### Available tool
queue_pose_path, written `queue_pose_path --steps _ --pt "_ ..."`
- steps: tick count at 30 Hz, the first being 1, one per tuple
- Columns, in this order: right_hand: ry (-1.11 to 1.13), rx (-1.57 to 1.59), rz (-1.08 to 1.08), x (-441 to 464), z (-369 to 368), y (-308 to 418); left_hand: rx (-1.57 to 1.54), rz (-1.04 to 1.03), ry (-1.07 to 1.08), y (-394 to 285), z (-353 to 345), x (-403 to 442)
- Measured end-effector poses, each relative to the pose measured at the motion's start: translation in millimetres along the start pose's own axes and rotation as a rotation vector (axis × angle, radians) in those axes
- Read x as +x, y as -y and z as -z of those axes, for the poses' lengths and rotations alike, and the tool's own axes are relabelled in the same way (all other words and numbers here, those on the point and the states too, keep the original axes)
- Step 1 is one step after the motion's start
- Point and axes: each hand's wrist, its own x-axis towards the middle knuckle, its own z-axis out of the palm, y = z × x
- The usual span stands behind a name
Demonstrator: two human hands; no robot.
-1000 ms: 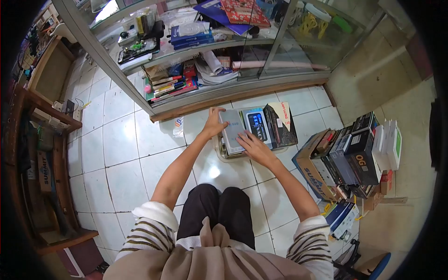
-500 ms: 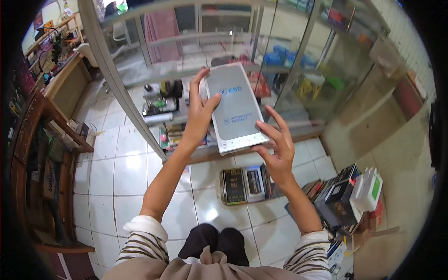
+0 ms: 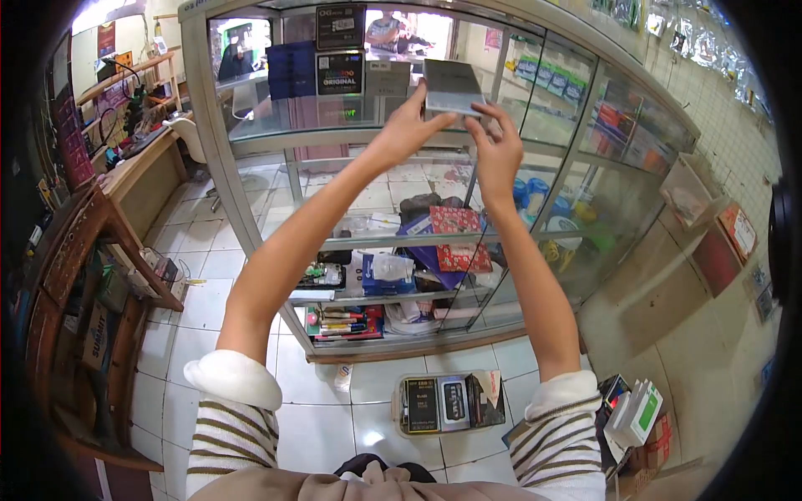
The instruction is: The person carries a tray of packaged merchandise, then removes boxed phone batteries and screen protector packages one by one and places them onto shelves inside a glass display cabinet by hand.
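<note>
A flat grey-and-white box (image 3: 454,82) is at the upper shelf of a glass display case (image 3: 334,142), its near edge towards me. My left hand (image 3: 413,129) grips its left side, the fingers along the edge and the thumb reaching under the near edge. My right hand (image 3: 499,138) has its fingertips on the near right corner, with the thumb just below. To the left of the box, on the same shelf, stand stacked dark boxes (image 3: 340,73), a blue stack (image 3: 292,71) and a grey box (image 3: 387,81).
Lower shelves hold a red patterned packet (image 3: 458,238) and assorted goods. On the tiled floor lies a clear bin of black boxes (image 3: 449,402). More boxes (image 3: 635,417) are piled at right. A wooden cabinet (image 3: 92,317) stands left. A person (image 3: 386,32) shows beyond the glass.
Both hands have carried the box up and forward, from in front of the case to its upper shelf. The box has tipped from facing me to lying nearly flat. My view has lifted.
</note>
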Motion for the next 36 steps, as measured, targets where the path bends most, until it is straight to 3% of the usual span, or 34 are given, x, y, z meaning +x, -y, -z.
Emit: queue_pose_path --steps 1,5,6,8,10,12,13,15,19,21,25,28,31,36 --pt "0.037 -0.028 -0.114 15 -8 -8 0.214 0.113 -0.003 8 4 18" --pt "0.063 -0.131 -0.335 62 -35 -24 0.329 -0.034 -0.070 53 19 71" --pt "0.064 -0.132 -0.338 71 -42 -42 0.328 -0.031 -0.069 57 23 79" --pt "0.074 0.149 -0.283 84 -60 -98 0.667 -0.049 -0.016 66 33 91" --pt "0.096 0.167 -0.303 93 -70 -127 0.686 -0.119 -0.032 92 38 105" --pt "0.207 -0.246 -0.202 103 -74 -144 0.820 -0.150 -0.016 100 41 112" --pt "0.213 -0.245 -0.208 108 -75 -151 0.820 -0.142 -0.015 104 45 116" --pt "0.268 -0.245 -0.314 113 -77 -162 1.220 -0.505 -0.015 107 51 121" --pt "0.260 -0.399 -0.244 119 -82 -171 1.324 -0.516 -0.118 106 48 122" --pt "0.280 -0.527 -0.181 119 -83 -176 1.429 -0.767 -0.264 112 50 127" --pt "0.267 -0.558 -0.081 123 -86 -181 1.238 -0.553 -0.138 123 54 139" --pt "0.312 -0.648 -0.051 124 -85 -177 1.251 -0.551 -0.162 124 54 138" --pt "0.370 -0.659 0.180 127 -83 -178 1.341 -0.617 -0.247 130 52 137" --pt "0.572 -0.807 0.118 131 -82 -173 1.343 -0.651 -0.300 132 54 140"
